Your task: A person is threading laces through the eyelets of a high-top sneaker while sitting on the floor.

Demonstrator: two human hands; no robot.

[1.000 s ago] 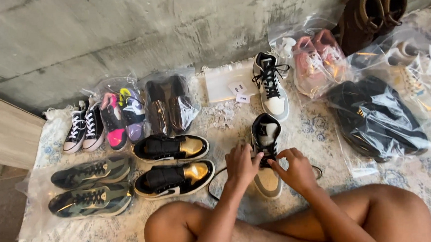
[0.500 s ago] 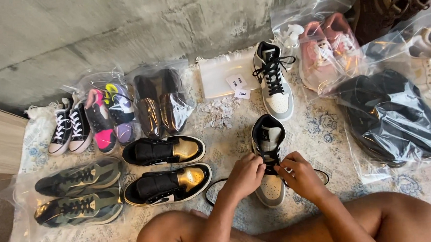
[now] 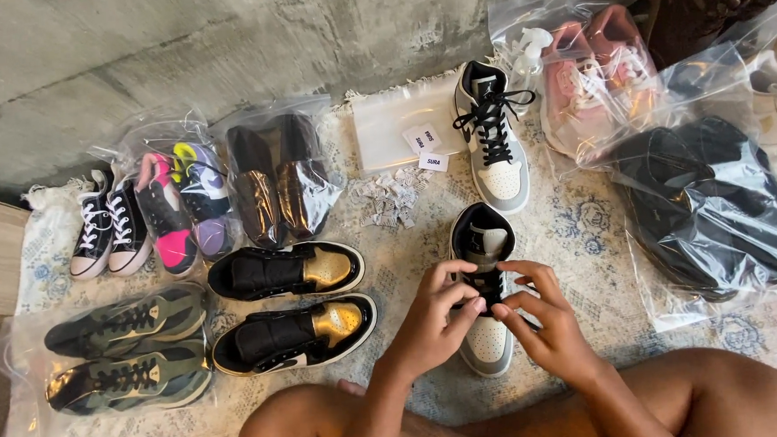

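Both hands have lifted slightly off the grey high-top sneaker (image 3: 485,324) since the earlier frame, fingertips now meeting above its tongue rather than pressing down at the eyelets. That sneaker stands upright on the patterned rug (image 3: 575,235), just in front of the person's crossed legs, toe toward them, a position that keeps the lace holes in easy reach. The left hand (image 3: 434,318) and right hand (image 3: 544,321) have their fingers pinched together, apparently on the black lace, though the lace itself is hard to see there. Its laced partner (image 3: 493,138) lies farther out. Left of it sit black-and-gold sneakers (image 3: 291,299); bagged pairs line the wall, seemingly sorted.
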